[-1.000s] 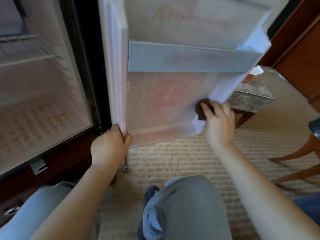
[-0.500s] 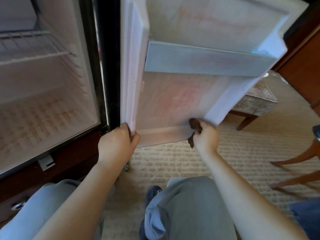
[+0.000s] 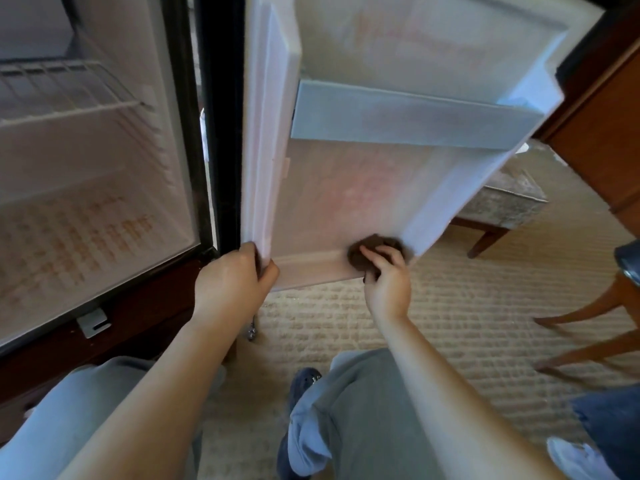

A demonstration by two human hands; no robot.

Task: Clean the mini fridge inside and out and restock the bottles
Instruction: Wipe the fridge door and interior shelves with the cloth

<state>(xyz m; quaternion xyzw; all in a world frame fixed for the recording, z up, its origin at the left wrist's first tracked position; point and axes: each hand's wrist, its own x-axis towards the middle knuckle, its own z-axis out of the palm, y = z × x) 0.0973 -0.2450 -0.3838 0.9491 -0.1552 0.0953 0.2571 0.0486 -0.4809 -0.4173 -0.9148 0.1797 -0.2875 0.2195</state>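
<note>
The mini fridge stands open, its white interior (image 3: 86, 188) at the left with a wire shelf (image 3: 69, 95) and no bottles in sight. Its door (image 3: 346, 188) swings out toward me, inner side showing, with a grey door rack (image 3: 398, 116) across it. My left hand (image 3: 232, 282) grips the door's bottom hinge-side corner. My right hand (image 3: 388, 282) holds a dark brown cloth (image 3: 370, 249) against the lower inner panel, near the bottom right corner of the door.
Beige carpet (image 3: 450, 323) lies under the door. An upholstered stool (image 3: 505, 202) stands behind the door, wooden chair legs (image 3: 588, 327) are at the right, and a wooden cabinet (image 3: 602, 140) is at the upper right. My knees are low in view.
My right hand has carried the cloth down from the door's right edge and then left along the bottom lip. My left hand keeps its grip on the corner. The view has shifted slightly.
</note>
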